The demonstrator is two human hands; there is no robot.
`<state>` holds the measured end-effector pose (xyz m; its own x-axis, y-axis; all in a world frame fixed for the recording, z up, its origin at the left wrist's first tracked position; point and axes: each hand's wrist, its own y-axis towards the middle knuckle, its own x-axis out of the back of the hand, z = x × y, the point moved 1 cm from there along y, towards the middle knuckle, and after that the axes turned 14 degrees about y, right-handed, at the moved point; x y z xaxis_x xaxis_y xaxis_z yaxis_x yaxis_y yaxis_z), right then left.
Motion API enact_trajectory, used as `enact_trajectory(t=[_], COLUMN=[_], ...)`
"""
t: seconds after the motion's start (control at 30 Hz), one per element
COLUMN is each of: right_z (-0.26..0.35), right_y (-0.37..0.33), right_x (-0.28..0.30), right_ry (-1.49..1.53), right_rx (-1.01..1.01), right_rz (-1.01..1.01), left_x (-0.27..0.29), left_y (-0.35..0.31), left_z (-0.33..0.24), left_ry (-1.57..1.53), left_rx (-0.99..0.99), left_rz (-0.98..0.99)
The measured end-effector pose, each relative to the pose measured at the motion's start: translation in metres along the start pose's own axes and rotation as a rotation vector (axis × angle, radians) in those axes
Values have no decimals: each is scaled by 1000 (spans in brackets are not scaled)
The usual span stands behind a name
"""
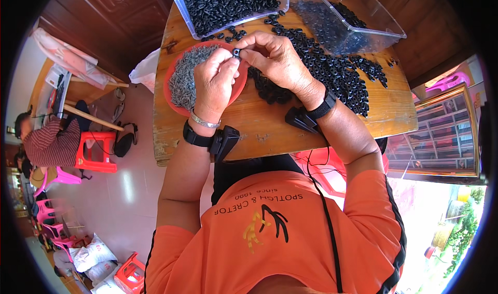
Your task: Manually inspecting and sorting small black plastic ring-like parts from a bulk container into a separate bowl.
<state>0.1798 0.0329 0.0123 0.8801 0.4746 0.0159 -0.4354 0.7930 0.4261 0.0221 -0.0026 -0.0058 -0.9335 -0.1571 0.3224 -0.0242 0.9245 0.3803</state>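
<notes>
Over the right side of a red bowl (239, 89), my two hands meet at the fingertips around a small black oval piece with a pale spot on it (236, 53). My left hand (213, 81) pinches it from the left, thumb and forefinger closed. From the right, my right hand (277, 60) pinches its other side, the remaining fingers curled. Many small grey pieces (188, 81) fill the bowl; their exact kind is too small to tell. Black ring-like oval pieces (337, 79) lie heaped on the wooden table, right of my right hand.
A clear plastic bin (288, 6) full of black pieces stands at the table's far edge. Right of it, another clear bin (358, 30) lies tilted with black pieces inside. At far left a person (54, 141) sits near a red stool (96, 151). A framed glass panel (436, 136) leans at right.
</notes>
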Motion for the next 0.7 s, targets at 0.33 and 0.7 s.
enact_trajectory(t=[0.33, 0.7], right_z=[0, -2], right_y=[-1, 1], right_x=[2, 2], right_ry=[-52, -112], right_rx=[-2, 0], right_rz=[-1, -11], left_x=[0, -2], left_y=[0, 1], left_z=[-3, -2], left_ry=[14, 162], left_rx=[8, -52], left_rz=[12, 72])
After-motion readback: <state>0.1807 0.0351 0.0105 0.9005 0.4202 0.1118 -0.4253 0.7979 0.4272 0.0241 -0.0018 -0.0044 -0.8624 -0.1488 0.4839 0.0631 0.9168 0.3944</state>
